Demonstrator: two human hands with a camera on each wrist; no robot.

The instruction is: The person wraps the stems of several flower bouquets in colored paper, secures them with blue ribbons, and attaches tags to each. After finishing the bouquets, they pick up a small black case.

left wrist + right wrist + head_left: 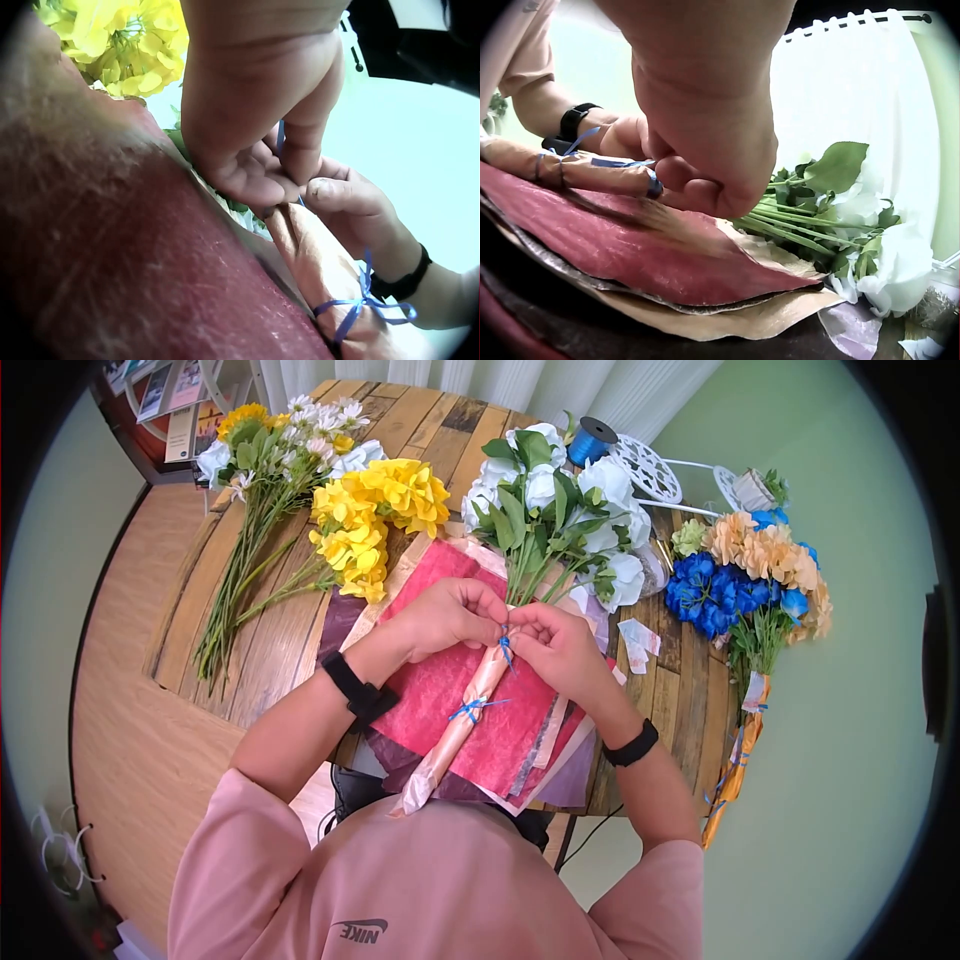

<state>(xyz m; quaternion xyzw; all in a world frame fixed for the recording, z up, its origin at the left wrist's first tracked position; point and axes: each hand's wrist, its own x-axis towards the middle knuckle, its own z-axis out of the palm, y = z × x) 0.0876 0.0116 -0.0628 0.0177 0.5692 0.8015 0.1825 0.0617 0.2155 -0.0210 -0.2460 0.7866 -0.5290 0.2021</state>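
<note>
Soft light is brightening the head view, where the floor (130,620) is bowing at 9 o'clock and black is swallowing the corners. In the left wrist view, glare is bleaching 3 o'clock while the paper (127,247) is blurring and darkening toward 8. In the right wrist view, the curtain (847,97) is washing out at 2 o'clock, leaving the right hand (705,135) in shade.

blue ribbon (364,302), tan wrapping paper (315,251)
</note>
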